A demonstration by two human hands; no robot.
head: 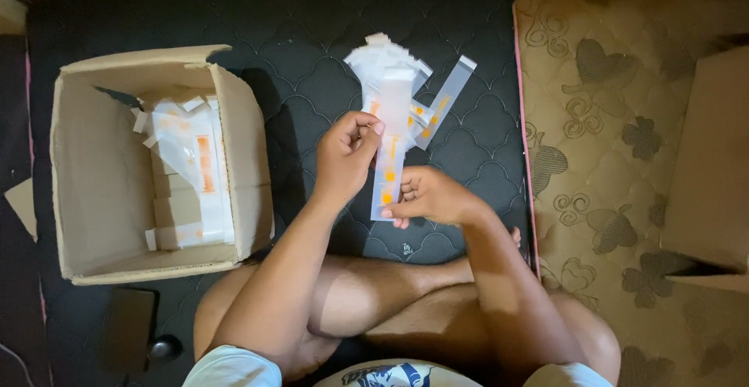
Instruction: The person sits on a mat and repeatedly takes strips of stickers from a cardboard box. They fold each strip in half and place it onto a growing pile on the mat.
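Lying under everything is a dark quilted mattress [312,51], with a beige floral one [608,161] adjoining on the right. Sitting at left is an open cardboard box [94,168] holding stacked clear sachets [191,168]. A loose pile of sachets [394,71] is resting ahead of the crossed legs. The left hand [346,157] is pinching the upper part of a long clear sachet strip [390,161] held upright, while the right hand [429,196] is gripping its lower end.
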